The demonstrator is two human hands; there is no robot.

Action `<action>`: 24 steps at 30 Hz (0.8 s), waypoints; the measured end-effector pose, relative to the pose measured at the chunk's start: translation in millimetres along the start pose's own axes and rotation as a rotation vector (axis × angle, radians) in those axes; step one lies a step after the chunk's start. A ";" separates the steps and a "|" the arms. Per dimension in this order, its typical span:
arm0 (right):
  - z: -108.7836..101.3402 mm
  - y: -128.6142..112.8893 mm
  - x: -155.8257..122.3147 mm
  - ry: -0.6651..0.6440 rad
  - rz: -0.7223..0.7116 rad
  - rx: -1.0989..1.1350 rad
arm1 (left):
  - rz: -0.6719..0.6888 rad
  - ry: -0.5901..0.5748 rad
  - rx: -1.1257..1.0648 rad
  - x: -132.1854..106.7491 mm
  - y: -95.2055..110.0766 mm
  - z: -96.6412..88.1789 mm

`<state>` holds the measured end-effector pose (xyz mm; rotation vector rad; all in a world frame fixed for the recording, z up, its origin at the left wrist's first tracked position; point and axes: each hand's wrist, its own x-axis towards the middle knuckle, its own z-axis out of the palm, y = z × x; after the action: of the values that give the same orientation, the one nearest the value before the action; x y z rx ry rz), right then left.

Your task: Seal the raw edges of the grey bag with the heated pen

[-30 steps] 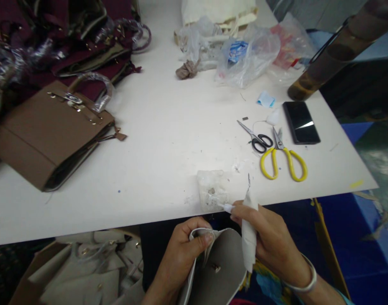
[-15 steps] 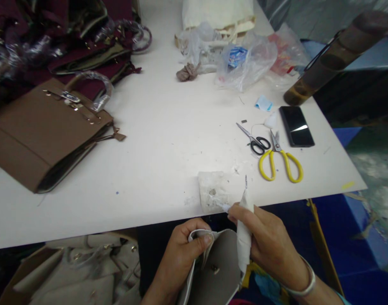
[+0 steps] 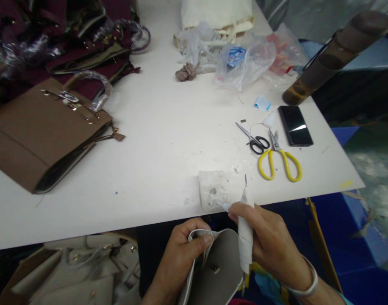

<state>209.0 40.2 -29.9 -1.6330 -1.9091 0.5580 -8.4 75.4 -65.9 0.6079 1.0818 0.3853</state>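
Observation:
My left hand [image 3: 181, 250] is closed, thumb and fingers pinching the top edge of a light grey bag flap [image 3: 217, 271] held below the table's near edge. My right hand [image 3: 270, 243] is closed around a white-wrapped tool [image 3: 245, 235] with a thin metal tip pointing up; its fingertips also pinch a small white nozzle-like piece aimed at a whitish lumpy block [image 3: 213, 190] on the table edge. A bangle sits on my right wrist.
On the white table [image 3: 168, 140] lie yellow-handled scissors [image 3: 278, 159], small black scissors [image 3: 256, 142], a black phone [image 3: 295, 126], plastic bags [image 3: 245, 59], a brown handbag [image 3: 44, 135] and maroon bags [image 3: 54, 38]. Grey bags [image 3: 76, 271] lie below at left.
The view has shifted slightly; my right hand with the wrapped tool has edged a little left toward the whitish block. My left hand keeps the same grip.

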 end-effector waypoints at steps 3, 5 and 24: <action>0.2 0.2 -0.7 -0.003 0.003 0.009 | 0.001 0.002 0.002 0.5 1.9 1.0; 0.4 0.3 -1.1 -0.003 0.007 0.011 | 0.012 0.000 0.005 1.2 2.2 1.3; 4.4 -1.6 -6.7 0.008 0.052 0.051 | 0.013 -0.017 -0.019 -0.3 -0.6 0.8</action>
<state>205.6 33.5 -33.1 -1.6538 -1.8363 0.6152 -7.8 74.5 -65.8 0.6003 1.0573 0.4006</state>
